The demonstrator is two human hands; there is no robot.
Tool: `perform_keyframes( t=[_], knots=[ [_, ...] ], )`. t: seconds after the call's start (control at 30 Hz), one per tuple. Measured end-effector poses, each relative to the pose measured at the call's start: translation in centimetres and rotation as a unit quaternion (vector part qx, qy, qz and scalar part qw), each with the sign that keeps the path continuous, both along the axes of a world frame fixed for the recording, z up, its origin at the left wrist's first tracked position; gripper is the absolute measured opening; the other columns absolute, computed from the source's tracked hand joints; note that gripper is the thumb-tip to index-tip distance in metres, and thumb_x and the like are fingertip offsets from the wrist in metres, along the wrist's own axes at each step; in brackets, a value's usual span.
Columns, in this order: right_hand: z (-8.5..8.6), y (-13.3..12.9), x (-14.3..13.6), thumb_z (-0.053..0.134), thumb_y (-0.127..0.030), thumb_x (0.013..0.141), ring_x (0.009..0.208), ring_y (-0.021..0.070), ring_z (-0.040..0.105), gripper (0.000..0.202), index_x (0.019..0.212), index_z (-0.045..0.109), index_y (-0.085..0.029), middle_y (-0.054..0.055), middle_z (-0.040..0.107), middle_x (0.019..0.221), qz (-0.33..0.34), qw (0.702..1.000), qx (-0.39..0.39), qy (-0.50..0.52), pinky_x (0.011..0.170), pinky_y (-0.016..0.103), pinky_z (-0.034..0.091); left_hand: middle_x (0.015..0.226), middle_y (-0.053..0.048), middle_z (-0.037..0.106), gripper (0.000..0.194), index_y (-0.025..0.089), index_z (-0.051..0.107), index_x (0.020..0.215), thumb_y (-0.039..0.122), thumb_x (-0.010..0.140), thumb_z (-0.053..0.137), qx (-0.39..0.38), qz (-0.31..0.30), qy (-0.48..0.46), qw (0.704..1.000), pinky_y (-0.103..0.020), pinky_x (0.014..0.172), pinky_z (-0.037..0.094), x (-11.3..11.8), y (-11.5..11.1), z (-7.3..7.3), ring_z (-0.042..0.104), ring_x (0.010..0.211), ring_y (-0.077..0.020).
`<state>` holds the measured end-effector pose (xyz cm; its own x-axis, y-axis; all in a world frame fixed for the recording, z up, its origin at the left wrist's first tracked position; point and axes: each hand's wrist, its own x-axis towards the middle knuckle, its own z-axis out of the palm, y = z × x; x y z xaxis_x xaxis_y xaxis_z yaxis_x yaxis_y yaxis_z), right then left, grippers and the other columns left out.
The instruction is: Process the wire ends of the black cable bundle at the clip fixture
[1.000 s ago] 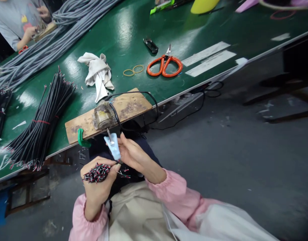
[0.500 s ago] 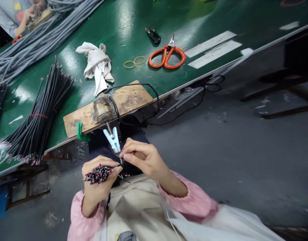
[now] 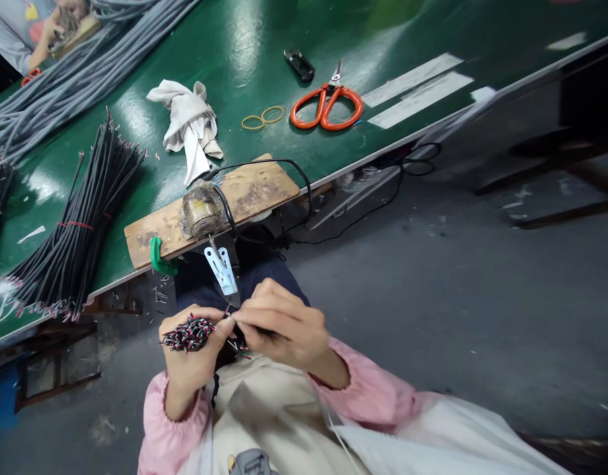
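Observation:
My left hand (image 3: 192, 373) is closed round a bundle of thin black cables (image 3: 188, 334), whose stripped ends show red, white and black wires. My right hand (image 3: 284, 323) is closed in a pinch at the left thumb, on a cable wire whose end is mostly covered by the fingers. Just beyond the hands, a light-blue clothes peg (image 3: 221, 272) sits on the shaft of a small motor (image 3: 202, 211). That motor is fixed to a wooden board (image 3: 257, 191) at the table's edge.
A green clamp (image 3: 160, 256) grips the board. On the green table (image 3: 254, 72) lie a tied black cable bundle (image 3: 93, 211), white cloth (image 3: 190, 125), rubber bands (image 3: 263, 117), orange-handled scissors (image 3: 328, 105), a black cutter (image 3: 299, 66) and grey cables (image 3: 96, 79). A co-worker's hand (image 3: 49, 36) is at upper left.
My right hand has turned over and lowered slightly, its fingers now curled beside the left thumb. The clothes peg has turned and shows its flat face.

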<state>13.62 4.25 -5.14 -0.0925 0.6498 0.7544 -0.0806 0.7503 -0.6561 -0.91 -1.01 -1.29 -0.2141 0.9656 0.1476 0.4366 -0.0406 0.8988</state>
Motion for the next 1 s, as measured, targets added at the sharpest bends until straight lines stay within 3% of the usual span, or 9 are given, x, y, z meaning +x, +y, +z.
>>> perform_keyframes(
  t=[0.07, 0.23, 0.57, 0.73, 0.9, 1.0],
  knots=[
    [-0.06, -0.35, -0.22, 0.063, -0.01, 0.087, 0.062, 0.0149, 0.058, 0.011, 0.095, 0.068, -0.016, 0.007, 0.07, 0.072, -0.029, 0.999, 0.024, 0.001, 0.054, 0.029, 0.049, 0.058, 0.003, 0.072, 0.011, 0.021, 0.075, 0.067, 0.019, 0.078, 0.074, -0.007, 0.006, -0.006, 1.0, -0.02, 0.054, 0.052, -0.25, -0.18, -0.32, 0.065, 0.05, -0.011],
    [0.12, -0.86, -0.43, 0.067, -0.008, 0.083, 0.061, 0.015, 0.061, 0.012, 0.089, 0.071, -0.018, 0.004, 0.07, 0.07, -0.056, 0.995, -0.083, 0.02, 0.058, 0.031, 0.052, 0.06, 0.002, 0.074, 0.008, 0.022, 0.077, 0.071, 0.019, 0.078, 0.074, -0.01, 0.015, -0.029, 0.999, -0.02, 0.053, 0.054, -0.3, -0.13, -0.39, 0.067, 0.05, -0.0119],
    [0.21, -0.58, -0.41, 0.064, -0.007, 0.084, 0.063, 0.0157, 0.065, 0.013, 0.084, 0.07, -0.018, 0.006, 0.075, 0.073, 0.006, 0.99, -0.138, 0.024, 0.063, 0.032, 0.053, 0.062, 0.002, 0.075, 0.007, 0.022, 0.078, 0.074, 0.016, 0.076, 0.076, 0.01, -0.003, -0.027, 1.0, -0.019, 0.053, 0.055, -0.21, 0.1, -0.22, 0.068, 0.051, -0.0118],
    [0.37, -0.26, 0.06, 0.061, -0.005, 0.086, 0.065, 0.0153, 0.064, 0.013, 0.084, 0.066, -0.017, 0.006, 0.073, 0.074, 0.02, 0.992, -0.123, -0.017, 0.064, 0.03, 0.051, 0.061, 0.001, 0.075, 0.006, 0.021, 0.078, 0.073, 0.02, 0.079, 0.075, -0.001, -0.017, -0.02, 1.0, -0.021, 0.053, 0.055, -0.21, 0.01, -0.31, 0.067, 0.051, -0.0126],
    [0.47, -0.33, -0.07, 0.049, -0.006, 0.092, 0.074, 0.0179, 0.059, 0.015, 0.09, 0.057, -0.018, 0.006, 0.066, 0.079, -0.022, 0.992, -0.077, -0.099, 0.07, 0.033, 0.049, 0.056, 0.002, 0.072, 0.007, 0.02, 0.077, 0.072, 0.02, 0.079, 0.075, -0.021, -0.028, -0.038, 0.999, -0.02, 0.05, 0.053, 0.04, 0.11, -0.03, 0.065, 0.046, -0.0114],
    [0.29, -0.49, -0.72, 0.044, -0.007, 0.095, 0.076, 0.0187, 0.056, 0.016, 0.09, 0.052, -0.02, 0.005, 0.06, 0.079, -0.031, 0.992, -0.082, -0.095, 0.07, 0.033, 0.049, 0.055, 0.001, 0.072, 0.007, 0.019, 0.076, 0.071, 0.02, 0.078, 0.074, -0.039, -0.027, -0.058, 0.997, -0.02, 0.049, 0.054, 0.27, 0.2, 0.22, 0.066, 0.045, -0.0125]
  ],
)
